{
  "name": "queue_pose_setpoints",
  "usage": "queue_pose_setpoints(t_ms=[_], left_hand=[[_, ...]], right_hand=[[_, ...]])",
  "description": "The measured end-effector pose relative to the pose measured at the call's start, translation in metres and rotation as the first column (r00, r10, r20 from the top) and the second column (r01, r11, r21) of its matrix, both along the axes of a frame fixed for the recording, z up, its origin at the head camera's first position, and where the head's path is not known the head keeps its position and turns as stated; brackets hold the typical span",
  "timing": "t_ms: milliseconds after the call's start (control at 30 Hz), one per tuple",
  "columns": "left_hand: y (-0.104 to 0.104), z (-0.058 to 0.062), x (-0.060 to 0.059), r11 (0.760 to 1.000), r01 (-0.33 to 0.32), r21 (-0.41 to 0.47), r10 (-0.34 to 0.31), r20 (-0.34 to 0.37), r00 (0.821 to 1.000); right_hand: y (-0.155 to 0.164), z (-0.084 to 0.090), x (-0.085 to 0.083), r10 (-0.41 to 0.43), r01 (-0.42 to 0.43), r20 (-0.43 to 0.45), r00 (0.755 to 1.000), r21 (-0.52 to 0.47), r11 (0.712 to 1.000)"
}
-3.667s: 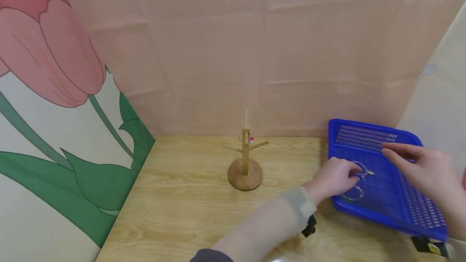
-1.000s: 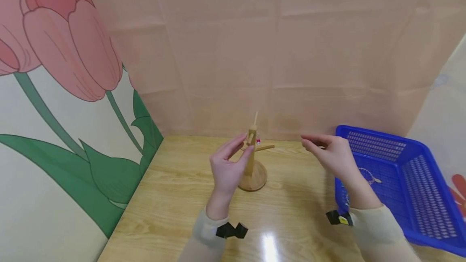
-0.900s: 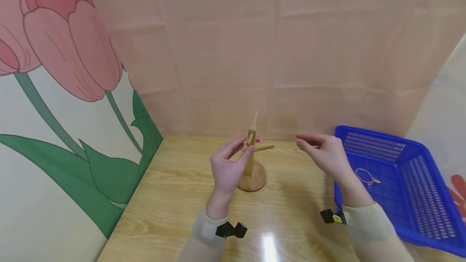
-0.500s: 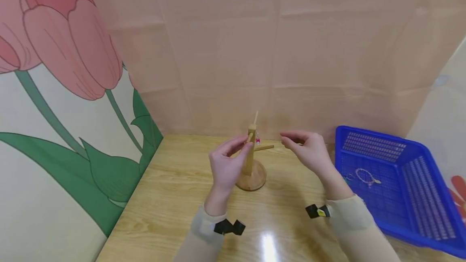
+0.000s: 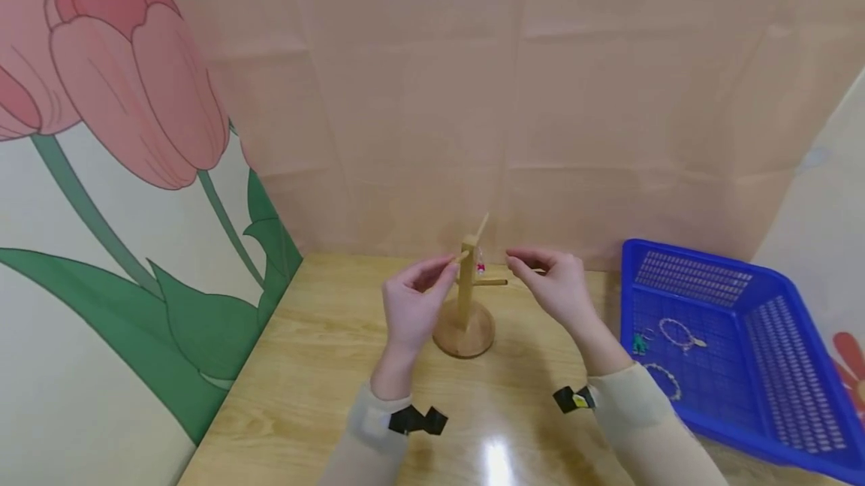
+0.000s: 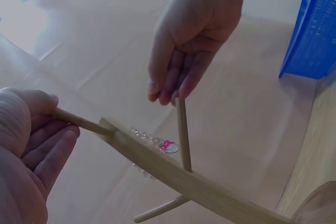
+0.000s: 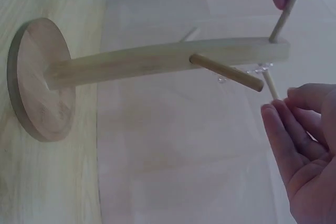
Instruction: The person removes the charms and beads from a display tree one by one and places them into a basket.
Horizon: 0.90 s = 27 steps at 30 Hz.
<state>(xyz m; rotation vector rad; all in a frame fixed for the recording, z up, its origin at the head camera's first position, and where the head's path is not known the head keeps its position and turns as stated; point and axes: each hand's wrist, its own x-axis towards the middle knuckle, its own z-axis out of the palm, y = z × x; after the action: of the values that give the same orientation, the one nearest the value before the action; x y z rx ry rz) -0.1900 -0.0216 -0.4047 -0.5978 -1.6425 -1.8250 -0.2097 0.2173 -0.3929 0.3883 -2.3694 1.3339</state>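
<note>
left hand [image 5: 408,304] pinches a peg at 9 o'clock of the wooden stand [image 5: 465,298]; right hand [image 5: 550,285], relaxed, seemingly empty. a tug may tip the stand, shedding its bracelet [image 6: 157,141].

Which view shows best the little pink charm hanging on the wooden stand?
The left wrist view: the pink charm and its clear beads show close up against the wooden stand. In the head view the charm is a tiny red speck beside the post. The right wrist view shows only the clear beads.
</note>
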Motion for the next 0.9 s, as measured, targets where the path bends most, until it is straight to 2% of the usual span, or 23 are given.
queue_pose_setpoints(t_ms=[133, 267, 367, 600, 900], left_hand=[[-0.003, 0.001, -0.001, 1.0, 0.005, -0.016, -0.004, 0.044, 0.999], [-0.004, 0.003, -0.001, 1.0, 0.027, -0.007, -0.027, 0.065, 0.998], [-0.004, 0.003, -0.001, 0.999, 0.037, 0.007, -0.038, 0.068, 0.997], [-0.004, 0.001, -0.001, 0.998, 0.05, 0.024, -0.052, 0.071, 0.996], [-0.007, -0.001, -0.004, 0.999, 0.041, 0.016, -0.042, 0.071, 0.997]], right_hand=[[-0.004, -0.003, -0.002, -0.005, 0.004, -0.024, 1.0, -0.023, 1.0], [-0.009, -0.004, -0.004, 0.011, -0.011, -0.011, 1.0, -0.017, 1.0], [-0.013, -0.005, -0.008, 0.026, -0.026, 0.007, 1.0, -0.009, 1.0], [-0.022, -0.003, -0.018, 0.123, -0.119, 0.087, 0.989, -0.047, 0.992], [-0.032, 0.0, -0.022, 0.131, -0.125, 0.102, 0.986, -0.058, 0.99]])
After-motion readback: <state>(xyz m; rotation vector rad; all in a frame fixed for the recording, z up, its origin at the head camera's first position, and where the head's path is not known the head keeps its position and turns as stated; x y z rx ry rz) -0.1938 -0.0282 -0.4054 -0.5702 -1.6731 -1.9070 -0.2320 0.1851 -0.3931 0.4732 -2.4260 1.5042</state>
